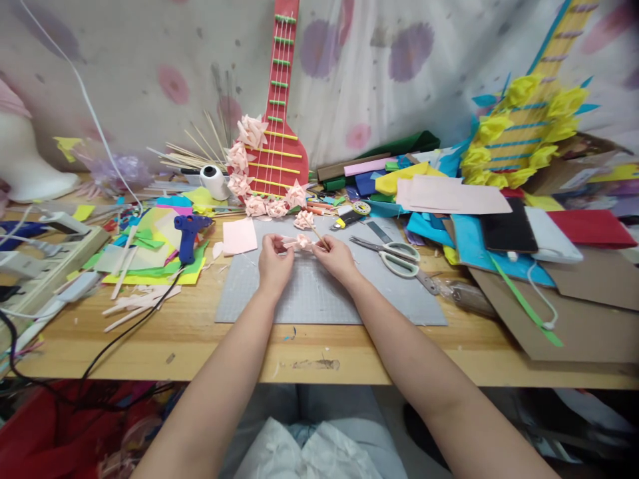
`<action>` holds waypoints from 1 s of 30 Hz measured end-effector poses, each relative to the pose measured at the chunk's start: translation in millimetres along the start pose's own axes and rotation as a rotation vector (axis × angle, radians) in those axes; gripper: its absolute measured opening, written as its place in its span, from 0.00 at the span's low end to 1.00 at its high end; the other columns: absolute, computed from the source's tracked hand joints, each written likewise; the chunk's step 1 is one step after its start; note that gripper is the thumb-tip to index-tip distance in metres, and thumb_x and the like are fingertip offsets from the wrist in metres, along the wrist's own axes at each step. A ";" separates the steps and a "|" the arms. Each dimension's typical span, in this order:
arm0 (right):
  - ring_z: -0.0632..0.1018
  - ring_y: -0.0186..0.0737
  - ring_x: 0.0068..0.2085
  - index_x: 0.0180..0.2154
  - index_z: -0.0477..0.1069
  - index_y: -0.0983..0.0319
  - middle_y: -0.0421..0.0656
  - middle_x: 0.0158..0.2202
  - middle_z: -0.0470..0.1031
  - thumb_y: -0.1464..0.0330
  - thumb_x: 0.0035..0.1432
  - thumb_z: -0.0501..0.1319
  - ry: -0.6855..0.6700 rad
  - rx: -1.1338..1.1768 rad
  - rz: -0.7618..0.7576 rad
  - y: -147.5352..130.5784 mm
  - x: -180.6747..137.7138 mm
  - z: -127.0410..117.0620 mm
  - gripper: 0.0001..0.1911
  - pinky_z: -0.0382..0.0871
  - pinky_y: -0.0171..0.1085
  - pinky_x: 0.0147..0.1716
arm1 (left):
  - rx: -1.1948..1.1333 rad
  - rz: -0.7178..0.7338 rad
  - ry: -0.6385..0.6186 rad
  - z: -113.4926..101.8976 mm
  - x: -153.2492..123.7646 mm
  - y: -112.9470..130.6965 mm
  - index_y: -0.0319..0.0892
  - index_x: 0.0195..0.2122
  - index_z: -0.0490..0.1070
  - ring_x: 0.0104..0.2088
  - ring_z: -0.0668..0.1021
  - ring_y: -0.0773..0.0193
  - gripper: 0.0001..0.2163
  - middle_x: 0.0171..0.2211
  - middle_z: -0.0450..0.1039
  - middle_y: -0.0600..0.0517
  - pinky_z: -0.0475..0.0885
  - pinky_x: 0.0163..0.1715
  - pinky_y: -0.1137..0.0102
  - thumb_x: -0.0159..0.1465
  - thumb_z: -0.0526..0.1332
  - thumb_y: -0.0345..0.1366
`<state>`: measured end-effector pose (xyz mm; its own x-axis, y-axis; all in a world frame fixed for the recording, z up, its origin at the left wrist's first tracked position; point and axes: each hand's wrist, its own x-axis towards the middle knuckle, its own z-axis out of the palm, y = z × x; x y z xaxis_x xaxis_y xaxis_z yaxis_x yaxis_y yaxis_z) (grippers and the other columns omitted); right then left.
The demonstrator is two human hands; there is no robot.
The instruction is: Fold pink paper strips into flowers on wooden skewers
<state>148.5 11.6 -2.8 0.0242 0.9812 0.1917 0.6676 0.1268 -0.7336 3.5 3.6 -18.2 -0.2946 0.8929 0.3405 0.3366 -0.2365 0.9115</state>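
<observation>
Over a grey cutting mat [319,293], my left hand [273,261] and my right hand [336,255] meet around a small pink paper flower [301,242]. Both hands pinch it with closed fingers. A thin wooden stick [317,234] slants up from between my right fingers toward a second pink flower [304,219] lying just behind. A pink paper square [239,236] lies on the mat's left corner.
White-handled scissors [399,256] lie right of my hands. A blue glue gun [189,234] stands on coloured paper sheets at left. A red paper guitar [277,133] edged with pink flowers leans on the wall. A yellow-flowered guitar [524,133] and piled paper fill the right.
</observation>
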 end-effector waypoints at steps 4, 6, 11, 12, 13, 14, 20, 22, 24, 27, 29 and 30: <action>0.66 0.32 0.23 0.38 0.65 0.59 0.35 0.21 0.67 0.67 0.47 0.53 0.149 -0.117 -0.040 -12.2 -8.0 -1.6 0.13 0.53 0.30 0.23 | -0.063 0.001 -0.037 6.0 -3.5 2.3 0.43 0.36 0.57 0.27 0.73 0.70 0.12 0.29 0.65 0.54 0.68 0.24 0.76 0.51 0.58 0.31; 0.68 0.33 0.24 0.41 0.66 0.59 0.36 0.23 0.69 0.68 0.49 0.51 0.181 -0.160 -0.148 -19.7 -13.3 -1.8 0.15 0.55 0.31 0.25 | -0.106 -0.013 -0.035 7.8 -4.9 4.7 0.43 0.37 0.57 0.28 0.74 0.70 0.13 0.32 0.66 0.53 0.69 0.22 0.77 0.51 0.57 0.32; 0.72 0.33 0.29 0.41 0.70 0.55 0.37 0.30 0.75 0.68 0.52 0.51 0.055 -0.208 -0.338 -27.0 -19.4 1.6 0.15 0.59 0.31 0.29 | -0.179 -0.030 -0.002 7.3 -5.2 7.2 0.42 0.39 0.58 0.30 0.75 0.69 0.14 0.37 0.66 0.51 0.70 0.23 0.76 0.52 0.58 0.33; 0.72 0.33 0.29 0.42 0.69 0.54 0.37 0.31 0.75 0.67 0.53 0.52 0.047 -0.203 -0.323 -26.4 -19.0 2.1 0.15 0.59 0.31 0.29 | -0.175 -0.020 -0.004 6.8 -5.4 7.4 0.42 0.40 0.58 0.31 0.75 0.69 0.14 0.38 0.66 0.50 0.71 0.23 0.76 0.52 0.58 0.33; 0.73 0.33 0.30 0.43 0.69 0.53 0.37 0.33 0.76 0.65 0.53 0.52 0.045 -0.192 -0.303 -25.6 -18.3 2.5 0.16 0.60 0.31 0.30 | -0.168 -0.006 -0.016 6.4 -5.9 7.8 0.42 0.40 0.59 0.31 0.75 0.69 0.14 0.39 0.66 0.50 0.71 0.24 0.76 0.52 0.57 0.32; 0.73 0.33 0.31 0.44 0.69 0.53 0.37 0.35 0.76 0.64 0.54 0.52 0.046 -0.178 -0.284 -24.6 -17.4 2.5 0.16 0.61 0.31 0.30 | -0.163 0.013 -0.036 6.0 -6.6 8.7 0.42 0.41 0.59 0.32 0.75 0.69 0.14 0.40 0.67 0.49 0.71 0.25 0.76 0.53 0.57 0.32; 0.75 0.35 0.37 0.45 0.69 0.54 0.38 0.41 0.75 0.65 0.54 0.53 0.017 -0.079 -0.250 -22.5 -14.8 -1.0 0.16 0.64 0.33 0.36 | -0.134 0.161 -0.159 3.2 -11.1 17.6 0.42 0.46 0.58 0.38 0.74 0.67 0.20 0.42 0.69 0.48 0.72 0.30 0.74 0.51 0.56 0.27; 0.75 0.36 0.39 0.45 0.70 0.54 0.38 0.42 0.74 0.65 0.54 0.53 0.010 -0.042 -0.243 -22.5 -15.0 -1.6 0.16 0.64 0.33 0.37 | -0.104 0.184 -0.148 2.3 -11.2 18.8 0.42 0.47 0.58 0.38 0.74 0.67 0.20 0.42 0.68 0.48 0.72 0.30 0.74 0.52 0.55 0.27; 0.75 0.37 0.40 0.45 0.70 0.54 0.38 0.43 0.74 0.65 0.54 0.52 -0.003 -0.018 -0.237 -22.0 -15.3 -1.6 0.16 0.65 0.34 0.39 | -0.078 0.202 -0.142 1.5 -10.8 18.4 0.42 0.47 0.58 0.37 0.74 0.68 0.19 0.42 0.69 0.48 0.72 0.30 0.74 0.53 0.55 0.28; 0.75 0.37 0.41 0.46 0.69 0.53 0.37 0.43 0.74 0.65 0.55 0.52 -0.019 -0.003 -0.230 -20.1 -15.4 -0.3 0.17 0.65 0.35 0.39 | -0.035 0.235 -0.139 0.7 -10.2 16.4 0.42 0.48 0.58 0.37 0.73 0.68 0.19 0.41 0.69 0.48 0.72 0.31 0.74 0.54 0.54 0.28; 0.75 0.38 0.41 0.46 0.69 0.54 0.38 0.43 0.74 0.65 0.55 0.52 -0.022 0.006 -0.229 -18.8 -15.2 0.9 0.17 0.66 0.35 0.39 | -0.010 0.253 -0.143 0.2 -9.9 15.2 0.42 0.48 0.58 0.36 0.73 0.69 0.20 0.41 0.69 0.48 0.71 0.31 0.74 0.53 0.54 0.28; 0.75 0.38 0.41 0.46 0.69 0.55 0.39 0.43 0.74 0.65 0.55 0.52 -0.025 0.010 -0.230 -18.3 -15.2 1.6 0.17 0.66 0.35 0.40 | -0.002 0.258 -0.146 0.0 -9.7 14.8 0.42 0.48 0.58 0.36 0.73 0.69 0.20 0.41 0.69 0.49 0.71 0.30 0.74 0.53 0.54 0.27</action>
<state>134.8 -5.3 6.7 -0.1463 0.9295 0.3384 0.6463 0.3488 -0.6787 11.3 -8.6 -8.1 -0.0678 0.8490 0.5241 0.3821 -0.4631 0.7997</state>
